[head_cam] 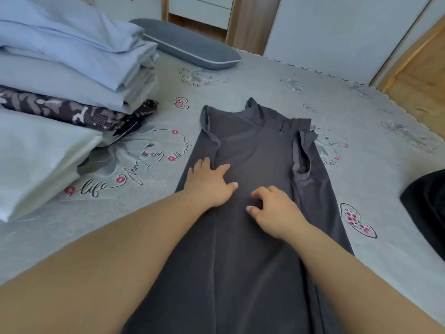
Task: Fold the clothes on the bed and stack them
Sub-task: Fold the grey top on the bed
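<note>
Head view: left hand flat, right hand curled, empty, on grey dress; folded stack leftward.

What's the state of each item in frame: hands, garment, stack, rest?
Dark grey sleeveless dress: spread lengthwise on the bed, sides folded inward.
Left hand: fingers straight, pressing flat on the dress.
Right hand: fingers curled on the dress; grip unclear.
Folded stack: piled at left, light blue over a patterned piece.
Grey pillow: lying flat at the head.
Black item: at right edge, mostly cropped.
</note>
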